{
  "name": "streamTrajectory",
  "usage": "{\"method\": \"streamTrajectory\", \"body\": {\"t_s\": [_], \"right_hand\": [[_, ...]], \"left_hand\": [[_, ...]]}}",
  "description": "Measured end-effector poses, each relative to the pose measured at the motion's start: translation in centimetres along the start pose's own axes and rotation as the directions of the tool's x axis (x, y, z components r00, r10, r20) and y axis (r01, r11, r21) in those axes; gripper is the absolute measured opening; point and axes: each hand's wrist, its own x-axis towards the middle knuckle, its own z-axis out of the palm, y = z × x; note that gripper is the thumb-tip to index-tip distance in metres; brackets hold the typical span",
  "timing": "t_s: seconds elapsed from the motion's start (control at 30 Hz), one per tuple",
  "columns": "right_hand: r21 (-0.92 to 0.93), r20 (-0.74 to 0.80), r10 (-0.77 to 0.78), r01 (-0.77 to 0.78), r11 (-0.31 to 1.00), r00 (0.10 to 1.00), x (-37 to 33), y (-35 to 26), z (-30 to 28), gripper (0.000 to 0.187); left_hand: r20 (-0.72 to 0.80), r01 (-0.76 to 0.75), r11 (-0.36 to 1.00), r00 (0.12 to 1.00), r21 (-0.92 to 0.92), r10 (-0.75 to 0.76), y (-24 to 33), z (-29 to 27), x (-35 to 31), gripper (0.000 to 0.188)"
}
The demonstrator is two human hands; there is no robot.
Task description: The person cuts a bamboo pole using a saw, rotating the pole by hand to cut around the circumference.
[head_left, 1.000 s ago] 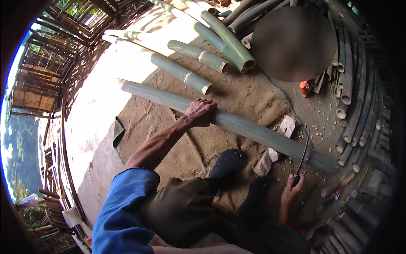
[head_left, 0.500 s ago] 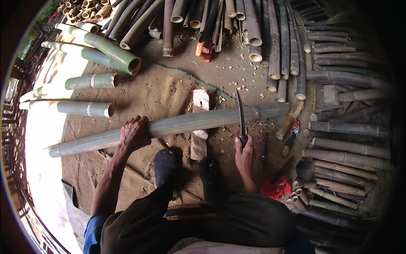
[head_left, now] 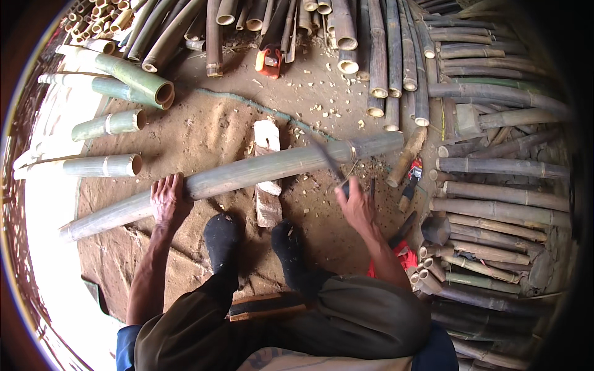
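A long grey-green bamboo pole [head_left: 266, 170] lies slantwise before me, its left end lower than its right. It rests across a pale wooden block [head_left: 268, 207] with a chopped top. My left hand [head_left: 168, 203] is closed over the pole left of the block, the fingers wrapped across its upper side. In my right hand [head_left: 357, 207] is the handle of a knife [head_left: 328, 159]. Its dark, narrow blade is smeared by motion and crosses over the pole right of the block; whether it touches cannot be told. Just beyond the blade, a node ring marks the pole.
Cut bamboo poles [head_left: 377, 55] lie at the back, and more are stacked along the right [head_left: 501, 191]. Green bamboo lengths [head_left: 105, 166] lie at the left. An orange-handled saw [head_left: 269, 62] lies at the back. A brown cloth [head_left: 198, 136] covers the ground, with wood chips scattered about.
The knife has swung from nearly upright to leaning left across the pole, and my right hand has turned with it. My left hand keeps its hold. The whole view has shifted slightly.
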Motion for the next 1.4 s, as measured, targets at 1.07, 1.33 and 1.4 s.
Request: {"method": "streamTrajectory", "body": {"t_s": [1.07, 1.33, 1.4], "right_hand": [[0.113, 0.05, 0.048, -0.054, 0.992, 0.998, -0.8, 0.0, -0.3, 0.037], [0.097, -0.022, 0.057, -0.054, 0.994, 0.998, -0.7, 0.2, -0.7, 0.036], [0.074, -0.143, 0.199, -0.189, 0.979, 0.97, -0.7, 1.8, 0.9, 0.035]], "left_hand": [[0.116, -0.017, 1.0, 0.993, -0.019, 0.019, 0.1, 0.2, 1.4, 0.035], [0.237, -0.007, 0.995, 0.971, -0.103, 0.031, -0.1, -1.1, 2.9, 0.03], [0.299, 0.001, 0.994, 0.954, -0.112, 0.032, 0.0, -1.3, 3.4, 0.03]]}}
